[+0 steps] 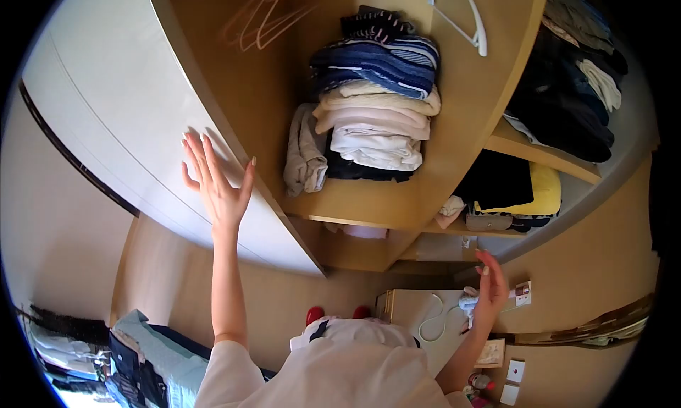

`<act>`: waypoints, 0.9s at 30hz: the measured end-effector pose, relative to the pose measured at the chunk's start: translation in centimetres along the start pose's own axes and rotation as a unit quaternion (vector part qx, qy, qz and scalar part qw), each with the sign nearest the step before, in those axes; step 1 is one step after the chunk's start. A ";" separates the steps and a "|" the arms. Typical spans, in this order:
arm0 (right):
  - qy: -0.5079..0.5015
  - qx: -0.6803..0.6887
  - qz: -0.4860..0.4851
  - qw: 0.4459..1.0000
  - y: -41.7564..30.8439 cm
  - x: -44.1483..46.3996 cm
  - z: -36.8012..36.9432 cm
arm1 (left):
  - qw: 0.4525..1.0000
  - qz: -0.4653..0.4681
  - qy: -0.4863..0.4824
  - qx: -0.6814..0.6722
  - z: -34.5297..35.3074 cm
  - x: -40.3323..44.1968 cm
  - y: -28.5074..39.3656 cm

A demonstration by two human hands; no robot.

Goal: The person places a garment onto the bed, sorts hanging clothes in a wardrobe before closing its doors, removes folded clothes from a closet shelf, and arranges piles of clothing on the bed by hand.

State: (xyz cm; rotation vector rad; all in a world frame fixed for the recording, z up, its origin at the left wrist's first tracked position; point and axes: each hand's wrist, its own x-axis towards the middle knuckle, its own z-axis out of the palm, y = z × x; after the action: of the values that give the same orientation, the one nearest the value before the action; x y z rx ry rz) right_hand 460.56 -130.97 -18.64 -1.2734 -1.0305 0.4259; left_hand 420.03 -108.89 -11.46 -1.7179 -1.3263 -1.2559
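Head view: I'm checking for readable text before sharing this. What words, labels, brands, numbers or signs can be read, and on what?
None can be read.
Wall plate: marks too small and blurred to read.
Bottle: any print is too small to read.
Clothes: no readable label.
Door: no lettering shows.

A tan wooden wardrobe shelf [355, 204] carries a tall stack of folded blue, pale and black clothes [379, 117], a folded greyish-beige garment [305, 152] just beside it.
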 end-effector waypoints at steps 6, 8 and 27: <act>-0.005 0.001 0.001 1.000 0.0 0.3 0.4 | 0.998 -0.051 -0.003 0.026 -0.1 -0.4 -1.5; -0.004 -0.010 0.010 1.000 0.0 0.2 0.7 | 0.998 -0.045 0.009 0.038 0.3 -0.8 -2.2; 0.168 -0.103 0.077 0.977 0.8 -6.2 -8.9 | 0.997 -0.034 0.011 0.069 1.5 -0.9 -3.7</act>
State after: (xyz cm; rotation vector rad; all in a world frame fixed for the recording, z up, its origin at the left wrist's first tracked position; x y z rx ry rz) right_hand 464.87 -140.61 -21.32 -1.5568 -0.7032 0.2121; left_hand 416.93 -106.77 -13.08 -1.5699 -1.4346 -1.1878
